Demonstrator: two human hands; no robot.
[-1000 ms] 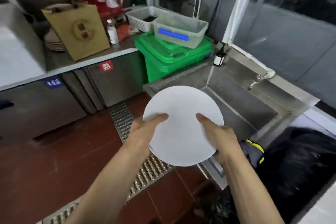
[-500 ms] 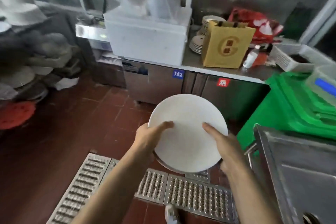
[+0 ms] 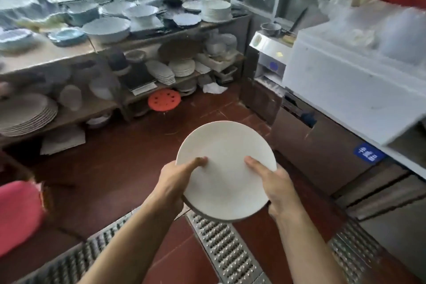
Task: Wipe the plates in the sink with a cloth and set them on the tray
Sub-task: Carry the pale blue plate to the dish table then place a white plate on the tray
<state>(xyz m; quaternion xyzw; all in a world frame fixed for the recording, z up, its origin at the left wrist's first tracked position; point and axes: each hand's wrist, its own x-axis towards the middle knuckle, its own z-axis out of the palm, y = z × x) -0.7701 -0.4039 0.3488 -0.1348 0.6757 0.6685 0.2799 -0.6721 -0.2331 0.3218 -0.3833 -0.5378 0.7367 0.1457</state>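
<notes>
I carry a round white plate [image 3: 227, 163] at waist height over the red tiled floor. My left hand [image 3: 177, 177] grips its left edge, thumb lying on the plate's upper face. On the right edge, my right hand [image 3: 274, 182] grips the same way, thumb on top and fingers hidden underneath. A second rim shows just under the plate's near edge, so it may be a small stack. No sink, cloth or tray is in view.
Wooden shelves [image 3: 96, 108] stacked with plates and bowls fill the far left wall under the windows. A red stool [image 3: 164, 100] stands by them. A steel counter [image 3: 322, 145] with a white foam box [image 3: 350, 78] runs along the right. Metal drain grates [image 3: 221, 244] cross the floor.
My view has swung left, away from the sink and green bins, to the dish shelves. The plate stays held in both hands in front of me.
</notes>
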